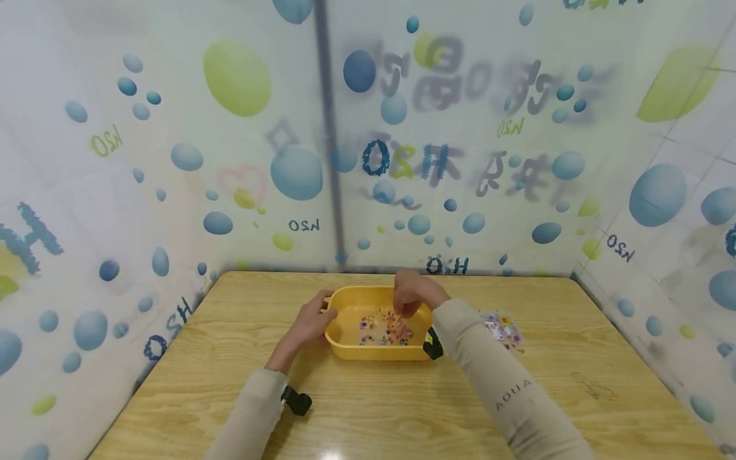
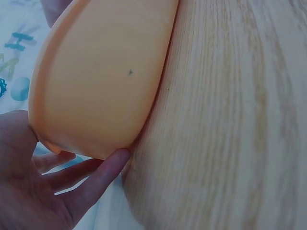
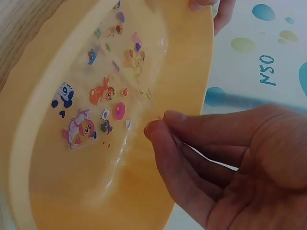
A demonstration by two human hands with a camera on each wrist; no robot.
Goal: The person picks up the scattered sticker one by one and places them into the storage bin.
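Note:
A yellow plastic basin [image 1: 379,352] sits on the wooden table, many small cartoon stickers [image 3: 80,128] scattered over its floor. Its left end is gripped by my left hand [image 1: 312,319], thumb over the rim and fingers [image 2: 98,179] spread along the outer wall. Over the basin's right part, my right hand [image 1: 413,292] pinches a tiny sticker between thumb and forefinger; only a pale sliver shows at the fingertips [image 3: 154,132]. In the right wrist view, pony-like figures, a pink round one and a blue heart appear among the stickers.
Right of the basin, partly behind my right sleeve, a sticker sheet [image 1: 501,327] lies on the table [image 1: 368,409]. A patterned curtain-like wall [image 1: 483,160] encloses the back and sides. Dark devices are strapped at both wrists.

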